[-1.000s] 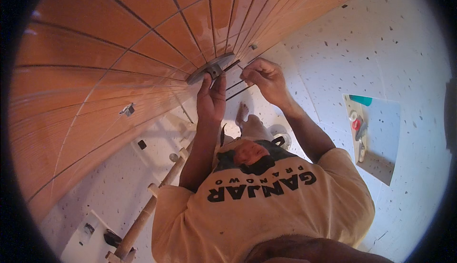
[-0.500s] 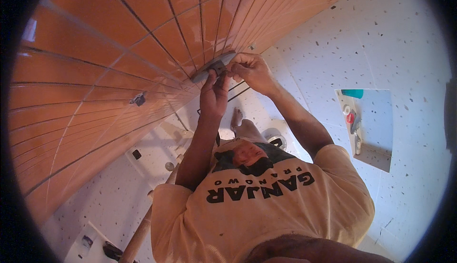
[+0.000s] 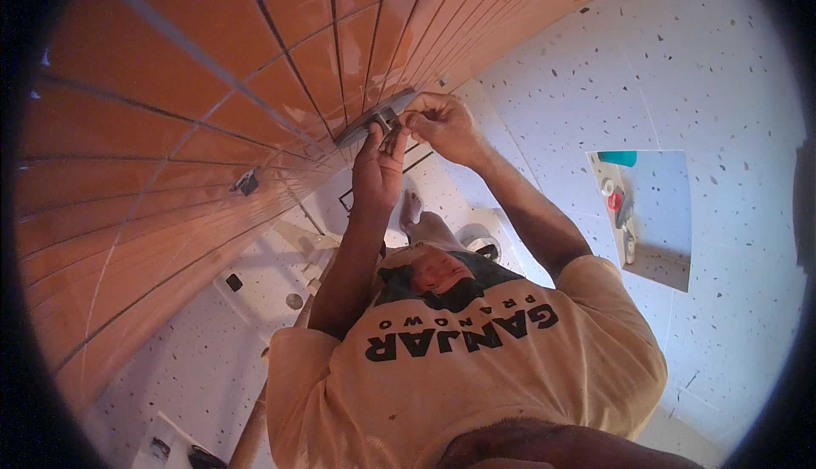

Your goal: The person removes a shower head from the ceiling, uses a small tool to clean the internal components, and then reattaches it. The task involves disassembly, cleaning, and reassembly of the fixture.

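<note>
Against the orange tiled wall (image 3: 280, 108) lies a flat grey plate (image 3: 353, 134) with a long, rounded outline. A small grey, squarish metal fitting (image 3: 386, 118) sits at its face. My left hand (image 3: 379, 167) comes from below, thumb and fingers closed around the fitting's lower side. From the right, my right hand (image 3: 444, 129) pinches close beside the fitting, fingertips curled together. Whatever is between those fingertips is too small and hidden to make out. Both hands are nearly touching each other.
A recessed niche (image 3: 659, 214) in the speckled white wall holds a green item, a red one and other small things. A small grey piece (image 3: 246, 183) sticks out of the orange tiles. A wooden pole (image 3: 249, 426) stands at the lower left, near a round floor drain (image 3: 294, 301).
The whole view has shifted slightly. Both hands stay at the plate, and the fitting between them now shows a lighter face with a dark opening.
</note>
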`<action>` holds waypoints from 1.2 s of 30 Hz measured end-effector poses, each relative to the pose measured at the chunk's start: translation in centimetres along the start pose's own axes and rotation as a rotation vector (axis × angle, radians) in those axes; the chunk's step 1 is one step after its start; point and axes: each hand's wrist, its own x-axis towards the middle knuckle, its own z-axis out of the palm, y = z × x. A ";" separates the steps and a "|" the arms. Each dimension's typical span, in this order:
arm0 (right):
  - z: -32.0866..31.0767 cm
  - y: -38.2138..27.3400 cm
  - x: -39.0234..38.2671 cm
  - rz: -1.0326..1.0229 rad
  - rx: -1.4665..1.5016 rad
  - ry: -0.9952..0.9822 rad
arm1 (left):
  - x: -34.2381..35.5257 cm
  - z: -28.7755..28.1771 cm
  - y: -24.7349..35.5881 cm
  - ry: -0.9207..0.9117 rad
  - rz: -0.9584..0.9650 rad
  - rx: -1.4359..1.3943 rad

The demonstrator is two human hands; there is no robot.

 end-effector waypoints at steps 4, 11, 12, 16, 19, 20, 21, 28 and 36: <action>-0.3 -0.2 0.0 -0.154 -0.272 0.048 | 0.0 0.0 0.2 0.057 -0.009 0.010; -0.1 -1.8 -0.7 -0.354 -0.647 0.082 | -0.1 0.1 0.1 0.065 -0.017 0.054; -0.1 -1.7 -0.6 -0.427 -0.683 0.106 | 0.0 0.0 0.1 0.062 -0.018 0.048; 0.0 -1.5 -0.4 -0.602 -0.762 0.141 | 0.2 -0.6 0.2 0.045 -0.040 -0.013; -0.1 -1.9 -0.2 -0.633 -0.778 0.127 | 0.1 -0.2 0.2 0.061 -0.038 -0.005; -0.1 -1.9 -0.2 -0.641 -0.784 0.123 | 0.1 0.0 0.2 0.073 -0.033 0.012; -0.2 -1.8 -0.2 -0.644 -0.789 0.130 | 0.0 -0.1 0.2 0.078 -0.034 0.002; -0.3 -1.0 0.3 -0.711 -0.844 0.137 | 0.1 -0.3 0.3 0.099 -0.050 0.007; -0.2 -2.3 0.5 -0.839 -0.887 0.096 | 0.4 -1.3 0.5 0.076 -0.064 -0.008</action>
